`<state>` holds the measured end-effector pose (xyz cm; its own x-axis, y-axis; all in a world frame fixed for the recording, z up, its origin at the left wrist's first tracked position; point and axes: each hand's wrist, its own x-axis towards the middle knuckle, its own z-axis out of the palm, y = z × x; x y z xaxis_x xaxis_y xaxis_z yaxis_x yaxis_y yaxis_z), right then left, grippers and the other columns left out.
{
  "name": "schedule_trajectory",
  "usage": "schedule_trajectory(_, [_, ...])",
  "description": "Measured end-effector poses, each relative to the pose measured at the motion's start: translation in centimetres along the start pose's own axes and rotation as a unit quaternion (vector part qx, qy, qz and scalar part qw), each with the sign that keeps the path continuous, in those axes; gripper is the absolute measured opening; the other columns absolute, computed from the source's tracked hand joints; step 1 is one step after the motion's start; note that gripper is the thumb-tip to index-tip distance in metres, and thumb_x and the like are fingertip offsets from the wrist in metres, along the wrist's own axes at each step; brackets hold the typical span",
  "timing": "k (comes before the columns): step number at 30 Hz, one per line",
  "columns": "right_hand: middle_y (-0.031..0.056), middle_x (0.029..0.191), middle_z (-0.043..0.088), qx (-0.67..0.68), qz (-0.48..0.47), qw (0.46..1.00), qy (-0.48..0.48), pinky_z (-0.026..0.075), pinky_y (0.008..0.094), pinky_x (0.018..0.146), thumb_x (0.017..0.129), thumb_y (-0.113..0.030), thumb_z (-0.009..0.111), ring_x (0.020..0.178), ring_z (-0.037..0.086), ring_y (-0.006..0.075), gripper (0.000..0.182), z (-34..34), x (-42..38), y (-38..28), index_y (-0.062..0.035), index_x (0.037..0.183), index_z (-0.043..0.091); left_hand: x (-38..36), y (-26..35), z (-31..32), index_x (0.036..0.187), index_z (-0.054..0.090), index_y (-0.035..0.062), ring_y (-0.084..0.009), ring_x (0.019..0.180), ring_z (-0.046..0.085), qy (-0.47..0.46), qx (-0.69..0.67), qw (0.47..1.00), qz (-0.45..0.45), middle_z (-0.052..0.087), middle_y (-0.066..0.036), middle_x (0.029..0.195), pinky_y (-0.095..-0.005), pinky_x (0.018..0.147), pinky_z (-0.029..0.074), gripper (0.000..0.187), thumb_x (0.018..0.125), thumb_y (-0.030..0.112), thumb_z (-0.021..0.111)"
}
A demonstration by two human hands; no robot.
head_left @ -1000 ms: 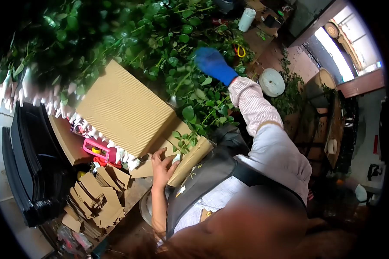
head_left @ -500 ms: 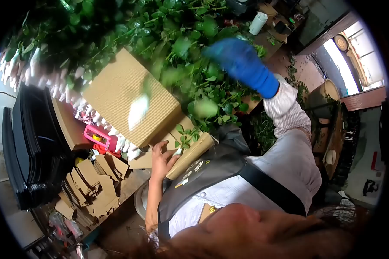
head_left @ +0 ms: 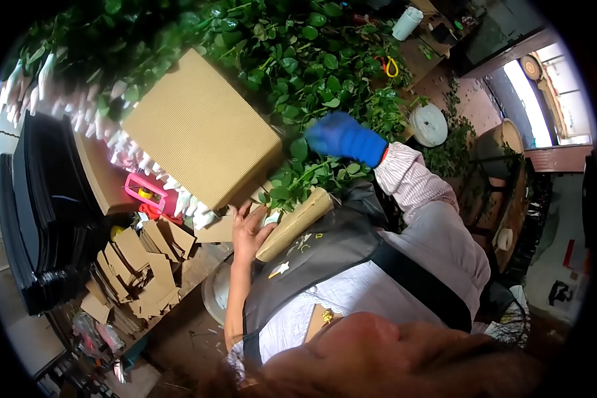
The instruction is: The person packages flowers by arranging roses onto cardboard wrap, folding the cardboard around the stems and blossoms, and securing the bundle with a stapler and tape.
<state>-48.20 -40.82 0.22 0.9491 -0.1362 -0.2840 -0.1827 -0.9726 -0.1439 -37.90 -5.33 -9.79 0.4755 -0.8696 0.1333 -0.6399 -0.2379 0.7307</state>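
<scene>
Leafy bench (head_left: 292, 60): gloved right hand (head_left: 341, 136) lowered onto stems (head_left: 305, 176); left hand (head_left: 249, 229) unmoved.

Blue glove (head_left: 343, 137), striped pink sleeve (head_left: 411, 179), tan corrugated box (head_left: 201, 130), green leaves (head_left: 298, 53)

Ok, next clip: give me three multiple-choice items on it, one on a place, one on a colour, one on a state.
1. The bare left hand lies against:
A. the white roll
B. the brown paper wrap
C. the black stack

2. The glove on the right hand is:
A. yellow
B. pink
C. blue

3. The cardboard box is:
A. shut
B. open and full of leaves
C. crushed flat

B: the left hand is by the brown paper wrap with leafy stems.
C: the right hand wears a blue glove among the leaves.
A: the cardboard box shows a whole ribbed top, no opening.
</scene>
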Motion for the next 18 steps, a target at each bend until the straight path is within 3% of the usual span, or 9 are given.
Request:
schedule_trajectory(3, [0.0092, 0.108, 0.070, 0.023, -0.036, 0.968, 0.248, 0.051, 0.0424, 0.090, 0.087, -0.028, 0.065, 0.103, 0.066, 0.0272, 0.026, 2.1, 4.2, 1.5, -0.0205, 0.110, 0.071, 0.5, 0.8, -0.3, 0.117, 0.068, 0.0028, -0.0378, 0.117, 0.057, 0.045, 0.052, 0.998, 0.015, 0.070, -0.017, 0.108, -0.0511, 0.108, 0.036, 0.060, 0.070, 0.035, 0.088])
schedule_trajectory(5, [0.0070, 0.108, 0.069, -0.101, -0.049, 0.949, 0.294, 0.049, 0.0422, 0.091, 0.085, -0.026, 0.066, 0.104, 0.065, 0.0267, 0.024, 5.7, 7.6, 1.1, -0.0187, 0.107, 0.071, 1.4, 3.2, -1.4, 0.113, 0.066, 0.0007, -0.0386, 0.109, 0.059, 0.101, 0.080, 0.992, -0.003, 0.069, -0.019, 0.100, -0.0519, 0.102, 0.039, 0.064, 0.068, 0.039, 0.089])
schedule_trajectory(6, [0.0058, 0.109, 0.068, -0.162, -0.058, 0.933, 0.316, 0.048, 0.0420, 0.091, 0.084, -0.025, 0.066, 0.105, 0.064, 0.0265, 0.023, 5.5, 8.7, 0.2, -0.0178, 0.105, 0.071, 1.5, 4.1, -2.1, 0.105, 0.064, 0.0016, -0.0394, 0.101, 0.060, 0.089, 0.167, 0.981, -0.035, 0.066, -0.018, 0.088, -0.0507, 0.091, 0.044, 0.061, 0.068, 0.043, 0.088])
schedule_trajectory(8, [0.0071, 0.120, 0.065, -0.142, 0.016, 0.971, 0.190, 0.043, 0.0433, 0.100, 0.084, -0.025, 0.067, 0.118, 0.058, 0.0272, 0.022, 4.9, 9.6, -0.5, -0.0177, 0.104, 0.071, 1.2, 3.6, -2.4, 0.098, 0.063, 0.0012, -0.0385, 0.082, 0.061, -0.003, 0.187, 0.980, -0.074, 0.065, -0.019, 0.087, -0.0481, 0.075, 0.049, 0.061, 0.064, 0.045, 0.089])
schedule_trajectory(10, [0.0090, 0.128, 0.063, -0.070, 0.049, 0.995, 0.046, 0.040, 0.0432, 0.105, 0.084, -0.026, 0.068, 0.125, 0.055, 0.0271, 0.025, -0.7, 8.2, -1.9, -0.0180, 0.108, 0.071, 0.6, 2.7, -1.5, 0.094, 0.063, 0.0031, -0.0381, 0.070, 0.063, 0.006, 0.155, 0.987, -0.046, 0.063, -0.019, 0.084, -0.0456, 0.060, 0.051, 0.055, 0.069, 0.046, 0.086])
schedule_trajectory(11, [0.0066, 0.127, 0.062, -0.054, 0.042, 0.995, 0.067, 0.040, 0.0442, 0.106, 0.085, -0.029, 0.069, 0.123, 0.055, 0.0268, 0.025, -0.6, 8.0, -0.9, -0.0192, 0.109, 0.069, 0.6, 3.1, -1.7, 0.098, 0.064, 0.0032, -0.0380, 0.072, 0.064, 0.000, 0.157, 0.987, -0.046, 0.062, -0.018, 0.086, -0.0459, 0.061, 0.051, 0.053, 0.071, 0.043, 0.086])
schedule_trajectory(14, [0.0024, 0.118, 0.063, -0.066, -0.073, 0.905, 0.413, 0.046, 0.0442, 0.096, 0.085, -0.027, 0.071, 0.108, 0.061, 0.0260, 0.023, -0.1, 5.9, 1.8, -0.0194, 0.106, 0.066, 0.8, 3.1, -1.8, 0.111, 0.065, 0.0027, -0.0378, 0.076, 0.064, -0.012, 0.126, 0.992, -0.026, 0.060, -0.017, 0.091, -0.0458, 0.066, 0.053, 0.051, 0.076, 0.034, 0.084])
schedule_trajectory(15, [0.0005, 0.116, 0.063, -0.076, -0.082, 0.889, 0.445, 0.048, 0.0438, 0.088, 0.086, -0.024, 0.071, 0.098, 0.062, 0.0253, 0.022, -1.2, 5.1, 2.0, -0.0219, 0.107, 0.065, 0.8, 3.1, -1.7, 0.116, 0.065, 0.0023, -0.0377, 0.078, 0.064, -0.017, 0.109, 0.994, -0.016, 0.059, -0.017, 0.093, -0.0457, 0.068, 0.053, 0.052, 0.077, 0.031, 0.083])
schedule_trajectory(18, [0.0010, 0.122, 0.062, -0.068, -0.065, 0.954, 0.285, 0.049, 0.0417, 0.088, 0.088, -0.021, 0.068, 0.098, 0.062, 0.0245, 0.024, -0.9, 4.5, 4.1, -0.0250, 0.111, 0.065, 1.1, 2.8, -1.9, 0.127, 0.062, 0.0028, -0.0364, 0.085, 0.062, -0.076, 0.066, 0.995, -0.013, 0.057, -0.016, 0.097, -0.0440, 0.074, 0.053, 0.055, 0.080, 0.023, 0.081])
